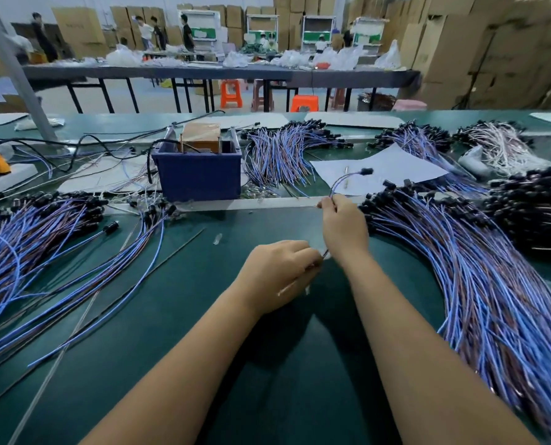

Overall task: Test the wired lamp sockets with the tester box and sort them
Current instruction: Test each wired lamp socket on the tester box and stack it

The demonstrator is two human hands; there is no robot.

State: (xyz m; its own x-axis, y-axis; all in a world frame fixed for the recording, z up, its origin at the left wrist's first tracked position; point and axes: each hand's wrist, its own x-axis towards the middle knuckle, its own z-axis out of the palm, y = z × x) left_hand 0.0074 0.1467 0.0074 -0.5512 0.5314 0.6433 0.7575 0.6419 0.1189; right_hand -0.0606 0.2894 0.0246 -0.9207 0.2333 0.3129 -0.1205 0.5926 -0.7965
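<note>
Green matting covers the work table (178, 316), which stands in a warehouse with stacked cardboard boxes (492, 49) and a second long table (203, 72) behind it. At the centre of the table, the right hand (343, 224) pinches the wires of one wired socket (366, 171) between curled fingers and thumb; the blue and brown leads arch upward from the fingers, and the black socket end hangs over a white paper sheet (393, 165). The left hand (279, 274) is positioned just below and to the left of the right hand, fingers curled around the lower ends of the wires; the exact contact point is blurred. A blue tester box (200, 175) sits beyond the hands, left of centre, with a brown block on top and a black cable leading off to the left. A sorted pile of sockets (43, 226) fans out on the left side of the table. A larger pile (476, 268) lies on the right, close to the right forearm. Further bundles (284, 149) lie behind the tester box.
</note>
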